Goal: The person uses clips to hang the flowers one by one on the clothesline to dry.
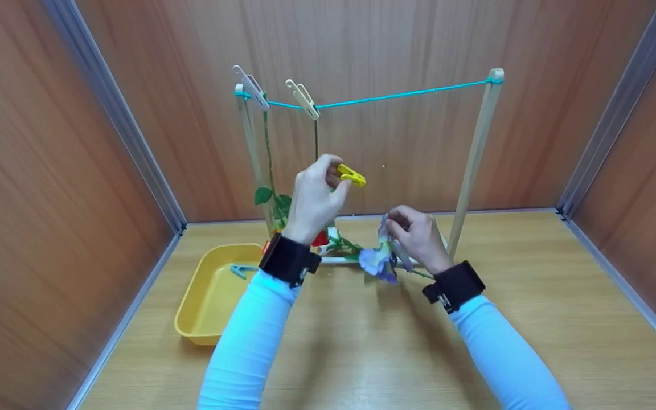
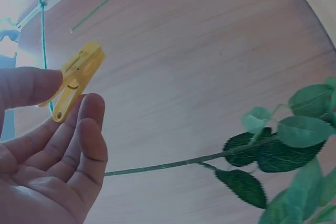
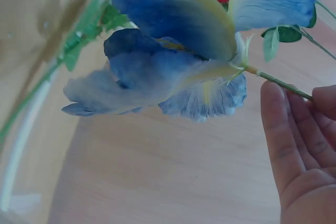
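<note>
My left hand pinches a yellow clothespin between thumb and fingers, below a turquoise cord. In the left wrist view the clothespin points away from the palm. Lower and to the right, my right hand holds a blue artificial flower head down. The right wrist view has thumb and fingers on its thin green stem, close to the bloom. Two pale clothespins, one lilac-white and one cream, clip hanging stems to the cord's left end. My left forearm partly hides those flowers.
The cord runs between a left post and a right post. A yellow tray stands at left with a blue-green clothespin in it. Behind my left wrist shows a red bloom. Wood-grain panels enclose the table.
</note>
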Motion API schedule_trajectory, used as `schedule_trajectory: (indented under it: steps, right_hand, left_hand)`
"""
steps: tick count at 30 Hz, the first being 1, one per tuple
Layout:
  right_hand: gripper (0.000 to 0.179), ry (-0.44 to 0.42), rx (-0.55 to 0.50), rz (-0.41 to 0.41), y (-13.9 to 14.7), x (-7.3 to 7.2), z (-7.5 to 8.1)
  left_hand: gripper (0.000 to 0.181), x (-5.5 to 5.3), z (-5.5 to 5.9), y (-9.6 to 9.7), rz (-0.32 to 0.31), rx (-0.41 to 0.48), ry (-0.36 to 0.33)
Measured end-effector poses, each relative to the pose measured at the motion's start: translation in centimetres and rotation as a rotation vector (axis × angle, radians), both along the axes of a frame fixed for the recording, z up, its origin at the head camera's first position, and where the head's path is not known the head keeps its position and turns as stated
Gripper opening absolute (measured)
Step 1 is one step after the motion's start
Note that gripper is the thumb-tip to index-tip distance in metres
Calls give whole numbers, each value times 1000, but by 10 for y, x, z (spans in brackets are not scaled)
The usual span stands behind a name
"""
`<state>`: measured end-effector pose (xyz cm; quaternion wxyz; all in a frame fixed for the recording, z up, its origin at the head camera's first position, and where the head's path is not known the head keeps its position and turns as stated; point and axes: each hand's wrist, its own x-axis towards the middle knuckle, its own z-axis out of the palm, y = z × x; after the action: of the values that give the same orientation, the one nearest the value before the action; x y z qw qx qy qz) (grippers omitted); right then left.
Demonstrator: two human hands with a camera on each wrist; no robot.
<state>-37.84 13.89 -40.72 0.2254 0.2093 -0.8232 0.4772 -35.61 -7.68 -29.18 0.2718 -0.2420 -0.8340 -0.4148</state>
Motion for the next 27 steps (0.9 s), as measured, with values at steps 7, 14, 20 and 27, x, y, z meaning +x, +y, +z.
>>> schedule_trajectory:
  steps: [7,14,20,27]
  right_hand:
    - [11,33,13,2,-3,-18,14]
    - [11,53,35,-33,-9,-32,31]
    - [12,89,28,-42,-11,-43,45]
    - [12,127,13,-45,-18,-56,62]
  left_hand:
    - [27,-15,23,8,5,24,22]
    - [27,-29,36,13,29,27,48]
    - [26,-42,47,17,38,51,106]
    - [27,-53,64,19,36,100,159]
